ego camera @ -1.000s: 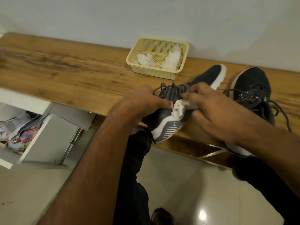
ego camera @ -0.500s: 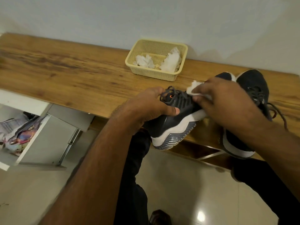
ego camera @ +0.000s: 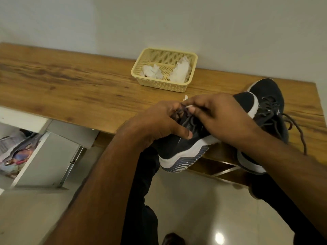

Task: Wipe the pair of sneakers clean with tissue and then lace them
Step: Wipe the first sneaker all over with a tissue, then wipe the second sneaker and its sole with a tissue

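A dark sneaker with a white sole (ego camera: pixel 184 152) lies tilted on its side at the front edge of the wooden table (ego camera: pixel 70 89), its toe hanging over the edge. My left hand (ego camera: pixel 159 121) grips its upper, thumb on the side and fingers at the laces. My right hand (ego camera: pixel 221 117) holds a white tissue (ego camera: pixel 187 101) against the lace area; only small bits of tissue show. The second dark sneaker (ego camera: pixel 265 110) lies just right of it, loose laces trailing over the table.
A yellow plastic basket (ego camera: pixel 192 73) with crumpled white tissues stands at the back near the wall. An open white drawer (ego camera: pixel 44 156) with papers juts out at lower left. The tiled floor and my dark trouser legs lie below.
My right hand slid the tissue from the sneaker's side up to its laces. The sneaker tipped further onto its side, sole more toward me. My left hand kept its grip.
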